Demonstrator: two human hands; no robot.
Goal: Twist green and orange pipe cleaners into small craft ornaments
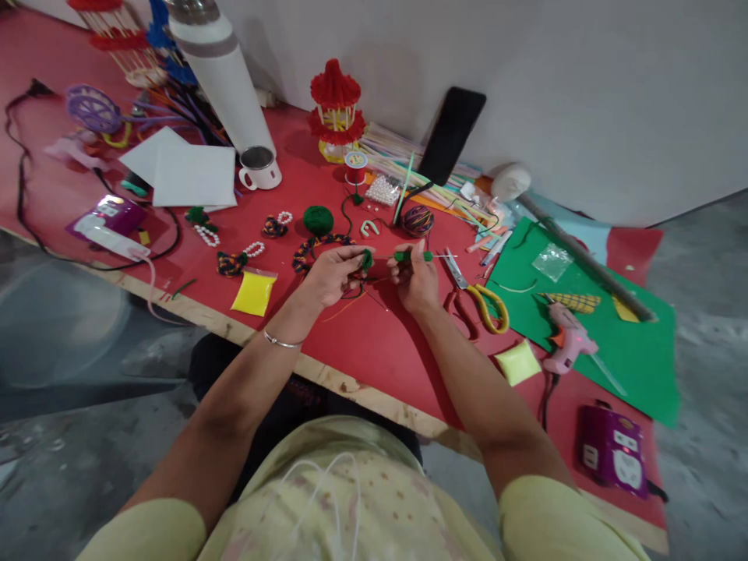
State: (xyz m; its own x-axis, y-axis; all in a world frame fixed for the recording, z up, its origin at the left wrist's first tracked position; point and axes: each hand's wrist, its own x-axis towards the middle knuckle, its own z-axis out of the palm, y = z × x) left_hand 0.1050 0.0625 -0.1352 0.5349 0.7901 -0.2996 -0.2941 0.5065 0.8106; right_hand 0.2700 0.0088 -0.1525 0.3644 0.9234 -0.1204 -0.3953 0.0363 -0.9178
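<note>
Near the front middle of the table, my left hand [334,274] pinches a small piece of dark green yarn work [366,260] between thumb and fingers. My right hand [416,279] is closed around the green grip of a crochet hook [403,255]. Thin metal sticks out on both sides of that grip, and its left end reaches toward the green yarn work. Just behind my left hand lies a multicoloured crocheted ring [302,254]. A ball of green yarn [319,220] sits beyond it, and a multicoloured yarn ball [417,221] rests behind my right hand.
Yellow-handled scissors [491,308] lie right of my right hand. Farther right are a pink glue gun [569,339] on green sheet [634,366] and a purple power box [613,452]. Back left stand a white flask [225,86] and mug [261,170]; a phone [453,134] leans at the wall.
</note>
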